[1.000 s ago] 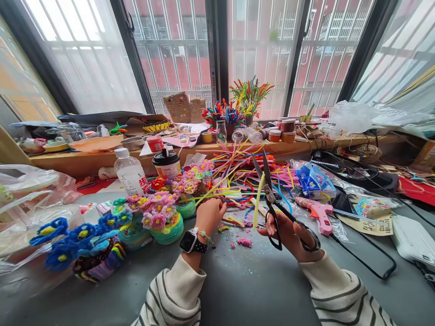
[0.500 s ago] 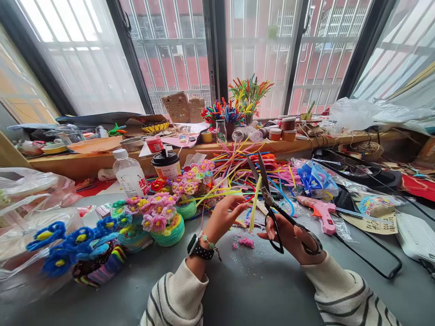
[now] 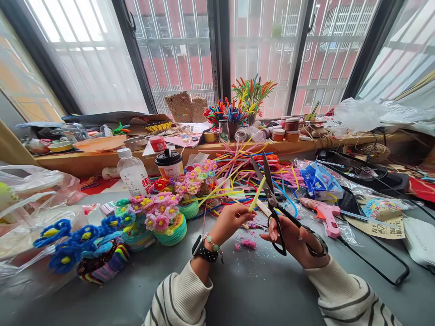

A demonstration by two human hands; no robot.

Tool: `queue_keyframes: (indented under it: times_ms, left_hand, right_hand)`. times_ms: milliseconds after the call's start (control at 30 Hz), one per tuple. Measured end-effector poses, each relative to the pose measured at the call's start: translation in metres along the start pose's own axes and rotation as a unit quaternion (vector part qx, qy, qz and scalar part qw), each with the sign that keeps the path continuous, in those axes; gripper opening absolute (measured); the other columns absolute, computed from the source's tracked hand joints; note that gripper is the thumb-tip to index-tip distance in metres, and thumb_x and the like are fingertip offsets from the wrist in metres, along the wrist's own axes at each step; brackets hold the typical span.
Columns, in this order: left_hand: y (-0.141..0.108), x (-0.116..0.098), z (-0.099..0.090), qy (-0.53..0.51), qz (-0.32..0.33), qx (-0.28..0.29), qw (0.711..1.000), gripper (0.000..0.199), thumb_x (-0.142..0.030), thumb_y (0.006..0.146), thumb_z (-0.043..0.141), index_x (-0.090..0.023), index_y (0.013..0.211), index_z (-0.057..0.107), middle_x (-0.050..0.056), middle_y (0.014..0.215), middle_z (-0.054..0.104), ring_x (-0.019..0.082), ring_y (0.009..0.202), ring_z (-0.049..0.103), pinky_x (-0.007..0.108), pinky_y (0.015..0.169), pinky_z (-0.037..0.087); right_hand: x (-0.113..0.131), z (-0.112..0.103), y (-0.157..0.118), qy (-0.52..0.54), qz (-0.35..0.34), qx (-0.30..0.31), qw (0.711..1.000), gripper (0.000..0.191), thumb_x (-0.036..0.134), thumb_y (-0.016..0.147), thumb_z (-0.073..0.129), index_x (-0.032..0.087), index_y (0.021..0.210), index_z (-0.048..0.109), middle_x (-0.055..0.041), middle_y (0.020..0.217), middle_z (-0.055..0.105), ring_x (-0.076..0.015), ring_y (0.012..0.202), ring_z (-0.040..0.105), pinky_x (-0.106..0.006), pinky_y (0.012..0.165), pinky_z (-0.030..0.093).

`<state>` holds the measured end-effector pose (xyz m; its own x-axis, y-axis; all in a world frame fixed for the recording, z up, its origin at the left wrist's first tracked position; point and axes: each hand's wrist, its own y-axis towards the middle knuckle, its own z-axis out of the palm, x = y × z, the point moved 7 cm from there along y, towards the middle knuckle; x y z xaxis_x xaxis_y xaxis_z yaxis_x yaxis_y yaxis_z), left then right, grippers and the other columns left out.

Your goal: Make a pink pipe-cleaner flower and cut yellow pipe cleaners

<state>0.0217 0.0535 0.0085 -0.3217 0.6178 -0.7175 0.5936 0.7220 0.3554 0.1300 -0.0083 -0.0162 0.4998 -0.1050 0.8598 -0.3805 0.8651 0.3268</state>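
Between thumb and fingertips, my left hand pinches the lower end of a pale yellow pipe cleaner, which slants up to the right. My right hand has its fingers through the handles of a pair of black scissors. Their blades point up and stand apart, with the pipe cleaner's upper end close beside them; whether it lies between them I cannot tell. Below the hands, pink fluff scraps and fine specks lie on the grey table. Behind is a heap of coloured pipe cleaners.
Pink flower pots and blue flowers stand at left, near a plastic bottle and a lidded cup. At right lie a pink glue gun, its black cable and a blue packet.
My left hand has closed on the yellow pipe cleaner's lower end, and the piece now leans more to the right. The scissors stay held with blades apart. The whole view has shifted slightly.
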Motion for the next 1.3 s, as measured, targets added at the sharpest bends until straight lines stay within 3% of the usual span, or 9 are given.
queue_keyframes:
  times_ms: [467, 633, 767, 1033, 1167, 1300]
  left_hand:
    - [-0.004, 0.012, -0.026, 0.102, -0.062, -0.131, 0.984, 0.020, -0.018, 0.074, 0.047, -0.019, 0.082, 0.065, 0.001, 0.070, 0.066, 0.012, 0.063, 0.057, 0.021, 0.059, 0.041]
    - [-0.001, 0.015, -0.027, 0.086, -0.054, -0.129, 0.986, 0.017, -0.015, 0.072, 0.051, -0.018, 0.077, 0.066, 0.001, 0.074, 0.066, 0.012, 0.069, 0.057, 0.020, 0.064, 0.041]
    - [0.001, 0.019, -0.026, 0.100, -0.053, -0.123, 0.986, 0.014, -0.014, 0.069, 0.054, -0.016, 0.071, 0.067, 0.003, 0.067, 0.064, 0.012, 0.064, 0.056, 0.021, 0.060, 0.041]
    - [-0.005, -0.002, -0.034, 0.054, 0.047, -0.157, 0.985, 0.013, -0.018, 0.071, 0.054, -0.018, 0.074, 0.067, 0.002, 0.069, 0.063, 0.012, 0.067, 0.056, 0.021, 0.063, 0.043]
    - [-0.004, -0.004, -0.030, 0.030, 0.053, -0.126, 0.990, 0.011, -0.023, 0.069, 0.057, -0.018, 0.071, 0.067, 0.002, 0.070, 0.065, 0.012, 0.066, 0.057, 0.021, 0.064, 0.045]
    - [-0.001, 0.002, -0.020, -0.025, 0.020, -0.076, 0.997, 0.013, -0.023, 0.069, 0.057, -0.016, 0.071, 0.066, 0.003, 0.066, 0.064, 0.012, 0.062, 0.059, 0.021, 0.060, 0.048]
  right_hand:
    - [0.005, 0.005, -0.002, -0.019, -0.029, 0.027, 0.999, 0.052, 0.063, 0.062, 0.044, 0.022, 0.093, 0.052, -0.0040, 0.081, 0.040, -0.0176, 0.075, 0.042, -0.043, 0.085, 0.032]
    - [0.003, 0.004, -0.003, -0.026, -0.018, 0.035, 0.999, 0.056, 0.065, 0.060, 0.045, 0.022, 0.095, 0.051, -0.0041, 0.083, 0.039, -0.0178, 0.077, 0.042, -0.044, 0.084, 0.032]
    - [0.005, 0.004, -0.002, -0.019, -0.019, 0.032, 0.999, 0.056, 0.066, 0.059, 0.045, 0.020, 0.092, 0.052, -0.0036, 0.080, 0.040, -0.0169, 0.075, 0.042, -0.043, 0.085, 0.032]
    - [0.009, 0.004, -0.002, 0.018, -0.008, 0.033, 0.999, 0.063, 0.070, 0.052, 0.048, 0.019, 0.090, 0.053, -0.0034, 0.078, 0.042, -0.0175, 0.075, 0.043, -0.044, 0.086, 0.032]
    - [0.016, 0.001, -0.003, 0.012, -0.021, 0.035, 0.999, 0.065, 0.070, 0.051, 0.048, 0.017, 0.089, 0.054, -0.0038, 0.077, 0.043, -0.0171, 0.073, 0.043, -0.044, 0.085, 0.033]
    - [0.022, -0.003, -0.003, 0.023, -0.033, 0.019, 0.999, 0.065, 0.072, 0.048, 0.048, 0.017, 0.082, 0.055, -0.0017, 0.072, 0.041, -0.0146, 0.066, 0.040, -0.042, 0.082, 0.037]
